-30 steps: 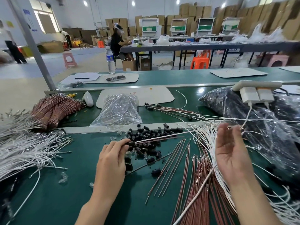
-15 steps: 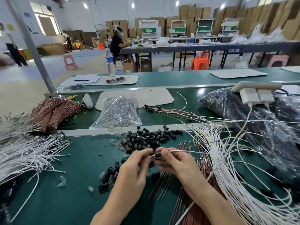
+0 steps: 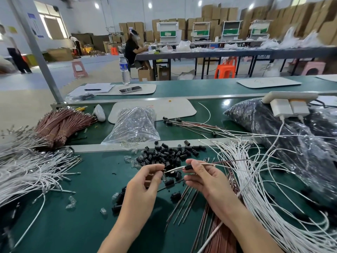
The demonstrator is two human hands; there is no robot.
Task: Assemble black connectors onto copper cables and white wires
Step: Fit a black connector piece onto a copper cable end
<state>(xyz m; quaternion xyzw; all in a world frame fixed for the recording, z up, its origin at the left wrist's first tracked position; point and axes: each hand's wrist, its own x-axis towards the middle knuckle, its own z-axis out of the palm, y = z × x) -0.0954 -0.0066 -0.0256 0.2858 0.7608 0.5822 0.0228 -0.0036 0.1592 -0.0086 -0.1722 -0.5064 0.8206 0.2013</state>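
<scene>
Two hands are meeting just this side of the pile of loose connectors (image 3: 167, 154) on the green counter (image 3: 73, 225), sharing one piece between them. The right hand (image 3: 202, 178) is pinching a black connector (image 3: 188, 167) between thumb and forefinger, with a white wire (image 3: 175, 168) running through it. The left hand (image 3: 145, 181) is pinching that wire's end, its other fingers curling in. The threading step seems to be under way: the connector is already sitting on the wire and is apparently being drawn toward its seat near the tip. A thin darker strand is also trailing rightward from the right hand, possibly a copper cable, though I cannot tell. The next move is probably calling for a steady pull at the tip while the right hand is bracing the connector. Compared with half a second ago, the hands are standing slightly further apart, exposing a stretch of wire between them. A second ago the right hand was hanging open among the white wires.
</scene>
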